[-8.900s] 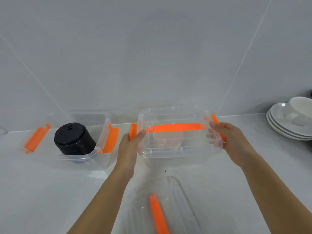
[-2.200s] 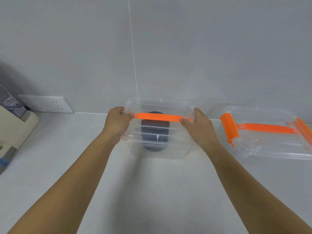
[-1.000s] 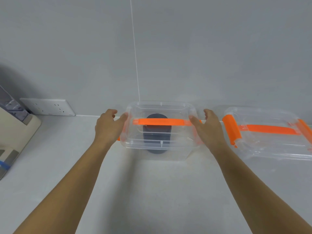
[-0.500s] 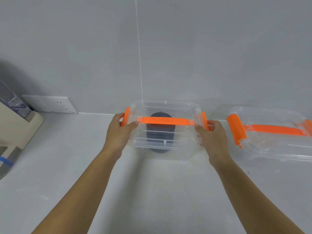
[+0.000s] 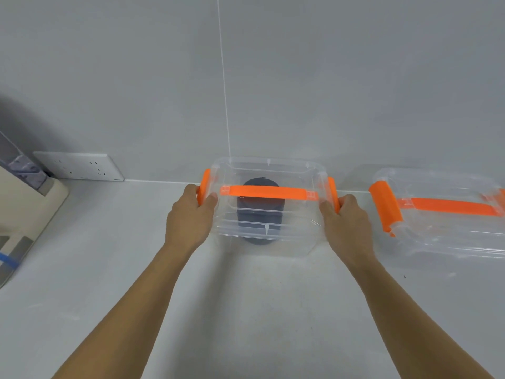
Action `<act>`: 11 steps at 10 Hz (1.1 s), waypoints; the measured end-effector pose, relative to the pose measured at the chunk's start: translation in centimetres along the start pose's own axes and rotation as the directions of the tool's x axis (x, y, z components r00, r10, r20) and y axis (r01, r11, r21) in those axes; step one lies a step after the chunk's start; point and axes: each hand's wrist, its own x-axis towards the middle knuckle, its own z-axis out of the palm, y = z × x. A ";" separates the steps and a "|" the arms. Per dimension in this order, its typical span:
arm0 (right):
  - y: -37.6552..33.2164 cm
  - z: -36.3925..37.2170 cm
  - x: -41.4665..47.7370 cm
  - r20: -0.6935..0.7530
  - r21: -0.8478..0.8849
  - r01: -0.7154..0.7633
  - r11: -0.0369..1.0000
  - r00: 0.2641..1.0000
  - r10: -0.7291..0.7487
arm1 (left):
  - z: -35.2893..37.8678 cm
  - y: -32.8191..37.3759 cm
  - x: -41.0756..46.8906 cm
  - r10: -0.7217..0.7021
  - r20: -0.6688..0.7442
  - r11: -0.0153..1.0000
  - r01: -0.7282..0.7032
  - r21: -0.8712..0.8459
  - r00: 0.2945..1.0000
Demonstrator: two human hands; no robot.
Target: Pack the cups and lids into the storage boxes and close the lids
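Observation:
A clear storage box [image 5: 269,236] stands against the wall with its clear lid on and an orange handle [image 5: 269,192] across the top. A stack of black lids [image 5: 259,212] shows through the plastic inside it. My left hand [image 5: 191,217] grips the orange latch [image 5: 204,184] on the box's left end. My right hand [image 5: 347,222] grips the orange latch [image 5: 333,191] on its right end. A second clear box [image 5: 448,231] with lid, orange handle and latch stands to the right, partly cut off.
A white wall socket [image 5: 79,166] sits low on the wall at the left. A beige appliance [image 5: 24,203] fills the left edge. The grey counter [image 5: 254,310] stretches toward me between my forearms.
Over the last second my hands moved in from beside the box and closed on its two orange end latches, which now stand up against the lid.

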 end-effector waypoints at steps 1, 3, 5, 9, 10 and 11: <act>0.0 -0.1 0.3 0.001 -0.052 0.074 0.996 0.997 -0.074 | 0.1 -0.1 0.4 0.057 -0.003 0.993 -0.056 0.100 0.998; 0.1 -0.1 0.3 -0.016 -0.085 0.098 0.991 0.995 -0.100 | 0.2 -0.3 0.5 0.073 -0.011 0.987 -0.071 0.141 0.997; 0.2 0.0 0.3 -0.028 -0.069 0.090 0.994 0.995 -0.092 | 0.2 -0.4 0.4 0.098 -0.026 0.986 -0.093 0.138 0.995; -0.3 -1.2 0.2 0.108 -0.158 0.074 0.985 0.992 -0.057 | -2.0 0.8 -0.1 0.058 0.015 0.927 -0.059 0.370 0.998; -0.4 -2.2 0.2 0.130 -0.204 0.106 0.973 0.988 -0.080 | -3.2 1.2 -0.8 0.085 0.017 0.911 -0.085 0.405 0.996; -1.0 -3.4 -0.4 0.081 -0.177 0.138 0.975 0.989 -0.126 | -4.1 1.8 -1.9 0.135 -0.014 0.920 -0.120 0.374 0.991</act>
